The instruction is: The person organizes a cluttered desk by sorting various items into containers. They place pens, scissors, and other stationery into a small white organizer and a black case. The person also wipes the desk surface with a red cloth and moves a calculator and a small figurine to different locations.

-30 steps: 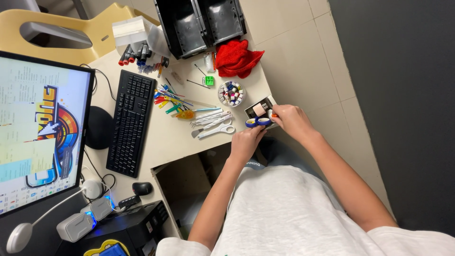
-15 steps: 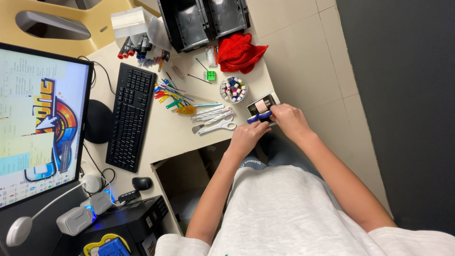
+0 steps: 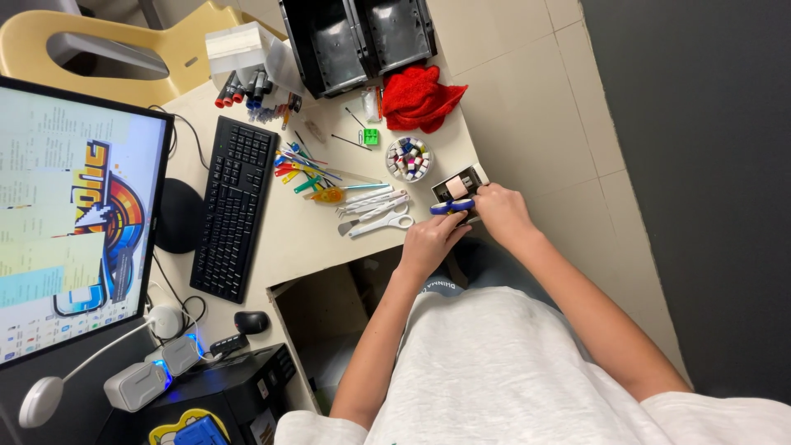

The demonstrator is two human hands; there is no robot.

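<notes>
Barely anything shifts since a moment ago: our hands stay at the desk's near corner. Our left hand (image 3: 430, 243) pinches the blue handles (image 3: 451, 206) from below; our right hand (image 3: 503, 216) clamps the small dark box (image 3: 457, 185) from its right. Handles run crosswise, just beyond both hands. Farther off sit the bead bowl (image 3: 409, 158) and red cloth (image 3: 420, 96).

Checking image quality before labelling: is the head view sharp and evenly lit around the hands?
Head view: light is even and soft, no harsh glare; left hand and right hand look sharp; the small blue object they hold is too small to identify; the monitor is bright.
</notes>
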